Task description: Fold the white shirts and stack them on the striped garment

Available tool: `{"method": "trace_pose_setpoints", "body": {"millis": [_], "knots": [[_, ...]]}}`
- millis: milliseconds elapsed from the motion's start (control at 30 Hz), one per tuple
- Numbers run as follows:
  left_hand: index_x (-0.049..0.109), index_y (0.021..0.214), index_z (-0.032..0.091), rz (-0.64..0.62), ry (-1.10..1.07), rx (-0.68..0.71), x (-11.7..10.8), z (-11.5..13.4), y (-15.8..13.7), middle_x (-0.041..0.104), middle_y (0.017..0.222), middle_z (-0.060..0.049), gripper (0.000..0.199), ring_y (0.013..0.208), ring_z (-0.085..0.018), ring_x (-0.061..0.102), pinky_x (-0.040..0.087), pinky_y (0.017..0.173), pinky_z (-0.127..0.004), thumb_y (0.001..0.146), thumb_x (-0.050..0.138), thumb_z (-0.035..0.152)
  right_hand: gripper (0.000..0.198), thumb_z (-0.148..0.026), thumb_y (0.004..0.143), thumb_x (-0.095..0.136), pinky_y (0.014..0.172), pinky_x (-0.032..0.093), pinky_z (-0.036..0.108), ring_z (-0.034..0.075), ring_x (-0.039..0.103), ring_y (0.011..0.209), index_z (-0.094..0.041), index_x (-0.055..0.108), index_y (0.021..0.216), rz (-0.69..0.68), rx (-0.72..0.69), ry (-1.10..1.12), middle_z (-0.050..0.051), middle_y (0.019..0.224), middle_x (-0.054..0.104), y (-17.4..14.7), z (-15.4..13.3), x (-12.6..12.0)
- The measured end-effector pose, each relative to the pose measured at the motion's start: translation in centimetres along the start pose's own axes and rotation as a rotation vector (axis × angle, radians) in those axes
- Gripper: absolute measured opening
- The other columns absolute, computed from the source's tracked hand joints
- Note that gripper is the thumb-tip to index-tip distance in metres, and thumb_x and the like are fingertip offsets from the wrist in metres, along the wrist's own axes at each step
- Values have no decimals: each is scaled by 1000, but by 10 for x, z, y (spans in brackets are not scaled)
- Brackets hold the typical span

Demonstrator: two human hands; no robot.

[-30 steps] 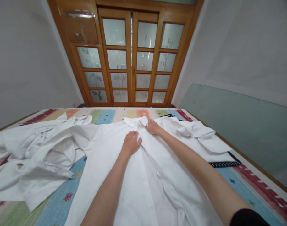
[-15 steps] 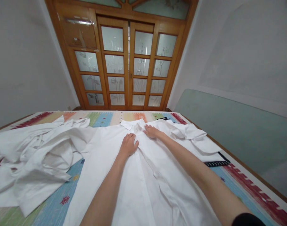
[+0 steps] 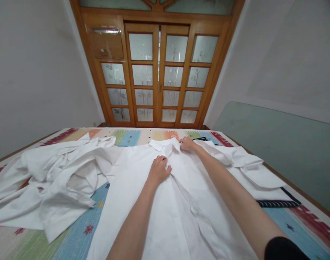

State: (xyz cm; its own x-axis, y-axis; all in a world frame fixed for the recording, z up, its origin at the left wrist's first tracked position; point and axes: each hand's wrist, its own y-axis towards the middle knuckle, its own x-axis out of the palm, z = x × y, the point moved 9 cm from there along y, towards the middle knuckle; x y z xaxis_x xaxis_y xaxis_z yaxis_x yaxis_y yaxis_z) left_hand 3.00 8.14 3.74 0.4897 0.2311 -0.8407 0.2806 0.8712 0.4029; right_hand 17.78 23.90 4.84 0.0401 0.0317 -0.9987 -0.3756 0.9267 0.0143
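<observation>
A white collared shirt (image 3: 137, 187) lies spread front side up, its collar (image 3: 163, 144) toward the far edge. My left hand (image 3: 158, 170) rests on the front placket just below the collar, fingers curled over the placket's edge and thumb bent toward them. At the right side of the collar, my right hand (image 3: 187, 143) has its fingers closed on the cloth near the collar's edge. The fingertips are partly hidden. A loose fold runs down the shirt front between my forearms.
A crumpled heap of white cloth (image 3: 69, 180) lies at the left. Folded white fabric (image 3: 251, 166) and a black striped edge (image 3: 278, 204) are at the right. A multicoloured patterned cover (image 3: 80, 231) lies beneath. Behind stand wood-framed glass doors (image 3: 159, 72); a pale green panel (image 3: 275, 137) borders the right.
My right hand has moved from the shirt's upper front to the right side of the collar and closed there. My left hand stays at the placket. The view has shifted slightly left.
</observation>
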Motion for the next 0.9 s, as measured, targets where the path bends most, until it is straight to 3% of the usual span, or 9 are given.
{"method": "trace_pose_setpoints", "body": {"millis": [100, 200, 433, 733, 900], "knots": [[66, 88, 17, 15, -2, 1, -1, 0, 0, 66, 106, -10, 10, 104, -24, 58, 48, 93, -37, 83, 57, 21, 21, -29, 78, 62, 68, 43, 23, 19, 63, 81, -14, 73, 88, -21, -11, 77, 5, 86, 72, 9, 9, -1], [65, 87, 19, 27, -4, 3, -2, 0, 0, 66, 104, -9, 9, 104, -23, 57, 48, 93, -37, 82, 58, 22, 18, -29, 75, 64, 59, 40, 20, 14, 60, 71, -15, 71, 84, -19, -27, 140, 0, 78, 70, 14, 15, -4], [65, 87, 18, 23, -7, 1, -3, 1, 0, 65, 105, -9, 9, 103, -23, 57, 48, 93, -37, 82, 58, 21, 20, -30, 81, 60, 61, 42, 18, 14, 64, 76, -15, 74, 85, -79, 40, 213, 2, 83, 73, 18, 19, -3], [65, 93, 16, 27, 2, -10, -1, 0, 0, 65, 108, -11, 14, 106, -25, 56, 47, 95, -38, 83, 58, 21, 21, -21, 72, 69, 69, 46, 21, 21, 68, 92, -15, 76, 90, -98, 115, 175, 10, 98, 75, 22, 14, 7], [65, 93, 17, 26, 14, -16, 0, -2, 0, 65, 109, -11, 13, 107, -24, 57, 48, 95, -38, 83, 58, 22, 18, -22, 67, 72, 67, 47, 22, 21, 69, 85, -16, 75, 83, -88, 149, 215, 7, 88, 75, 23, 10, 7]]}}
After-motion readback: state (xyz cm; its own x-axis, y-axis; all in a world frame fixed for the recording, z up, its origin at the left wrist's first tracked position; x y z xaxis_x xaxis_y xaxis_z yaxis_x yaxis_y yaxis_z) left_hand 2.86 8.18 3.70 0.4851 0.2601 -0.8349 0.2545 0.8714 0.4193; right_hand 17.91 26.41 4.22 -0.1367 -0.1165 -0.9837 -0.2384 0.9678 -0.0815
